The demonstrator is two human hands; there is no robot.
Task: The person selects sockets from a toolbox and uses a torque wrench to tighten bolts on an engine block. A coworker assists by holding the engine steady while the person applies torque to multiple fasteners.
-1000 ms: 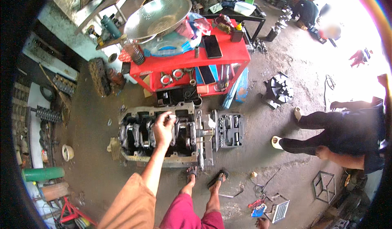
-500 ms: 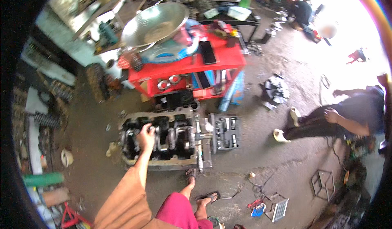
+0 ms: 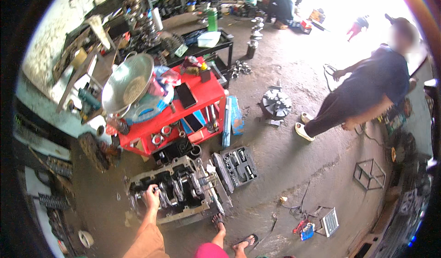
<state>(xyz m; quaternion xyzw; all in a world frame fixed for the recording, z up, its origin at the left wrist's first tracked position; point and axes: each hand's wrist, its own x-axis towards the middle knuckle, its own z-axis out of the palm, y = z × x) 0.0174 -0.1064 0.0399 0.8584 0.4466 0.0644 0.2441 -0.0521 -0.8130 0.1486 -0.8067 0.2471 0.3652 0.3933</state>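
Observation:
An engine block (image 3: 207, 208) lies open on the concrete floor in front of my sandalled feet (image 3: 218, 221). A steel crankshaft (image 3: 184, 187) sits in it. My left hand (image 3: 150, 197) reaches down from an orange sleeve and curls around the left end of the crankshaft. My right hand is out of the picture. An open black socket set case (image 3: 236, 168) lies just right of the block.
Behind the block stands a red tool cart (image 3: 209, 97) with a big metal bowl (image 3: 128, 81), a phone (image 3: 186, 95) and metal rings. A round chuck (image 3: 276, 102) sits on the floor. Another person (image 3: 363, 92) bends at the right. Small tools and a wire frame (image 3: 370, 173) lie to the right.
My left hand has slid from the middle of the crankshaft toward its left end. My view has swung, and the person at the right now stands more upright.

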